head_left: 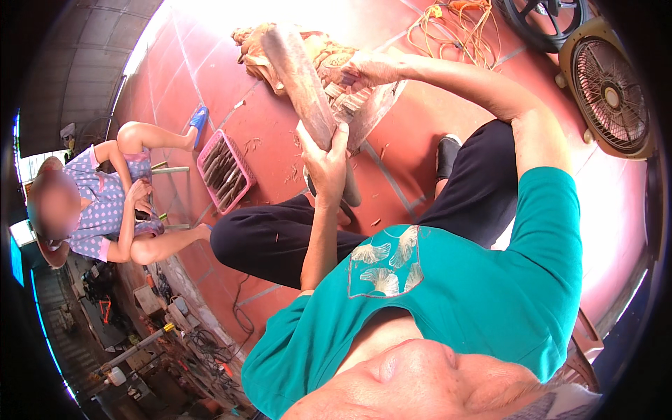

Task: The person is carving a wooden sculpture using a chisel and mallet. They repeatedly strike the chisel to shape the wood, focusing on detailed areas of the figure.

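Two bare hands work at the upper middle of the head view, above a red tiled floor (406, 150). The left hand (325, 161) has its grip wrapped round the near end of a long brown piece (297, 77), fingers and thumb closed on it. That piece slants away from the person, and its far end lies across a heap of crumpled, dry brown material (255, 59). The right hand (367, 71) is just beyond, its fingers curled beside a cluster of pale brown, ridged strips (344, 103); glare and overlap blur this spot, so I cannot tell how far its grip is closed or what it has hold of. Below the right hand slants a grey-brown, board-like piece (381, 108).

To the left, a pink basket (239, 199) full of brown sticks (225, 171) sits on the floor, with reddish shavings (252, 145) scattered near it. A co-worker (108, 199) in a dotted blue top sits farther left, hands close together, a blue sandal (199, 122) on one foot. At upper right are a loose orange cord (458, 35), a dark spoked wheel (549, 8) and a brown-framed fan (610, 94).
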Available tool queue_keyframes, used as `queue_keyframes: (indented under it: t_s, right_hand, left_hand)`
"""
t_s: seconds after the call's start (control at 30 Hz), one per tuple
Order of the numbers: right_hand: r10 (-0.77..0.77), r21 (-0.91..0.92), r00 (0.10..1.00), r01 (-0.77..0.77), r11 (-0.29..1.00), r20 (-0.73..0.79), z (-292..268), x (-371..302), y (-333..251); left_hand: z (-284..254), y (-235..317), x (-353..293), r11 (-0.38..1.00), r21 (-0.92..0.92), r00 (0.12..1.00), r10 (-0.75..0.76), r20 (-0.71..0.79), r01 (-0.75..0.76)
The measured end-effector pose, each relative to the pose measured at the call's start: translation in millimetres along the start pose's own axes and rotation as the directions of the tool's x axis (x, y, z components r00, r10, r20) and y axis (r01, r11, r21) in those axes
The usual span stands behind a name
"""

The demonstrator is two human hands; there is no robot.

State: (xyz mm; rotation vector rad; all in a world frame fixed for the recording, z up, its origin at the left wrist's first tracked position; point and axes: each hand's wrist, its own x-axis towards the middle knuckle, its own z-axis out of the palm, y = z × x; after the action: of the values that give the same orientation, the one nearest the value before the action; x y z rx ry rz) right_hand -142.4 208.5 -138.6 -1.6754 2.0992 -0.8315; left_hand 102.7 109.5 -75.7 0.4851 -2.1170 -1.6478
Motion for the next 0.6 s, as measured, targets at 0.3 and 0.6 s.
queue_keyframes:
  t_s: [0.3, 0.6]
  right_hand:
    - [0.030, -0.112, 0.997, -0.023, 0.993, 0.066, -12.6, -2.8, -31.3]
    - [-0.021, -0.078, 0.998, 0.025, 0.997, 0.052, -16.4, -3.8, -38.6]
  left_hand:
    - [-10.2, -17.2, 2.7, 0.983, -0.080, 0.973, -0.148, 0.177, 0.164]
    - [0.7, -22.3, -2.5, 0.988, -0.003, 0.978, -0.151, 0.142, 0.153]
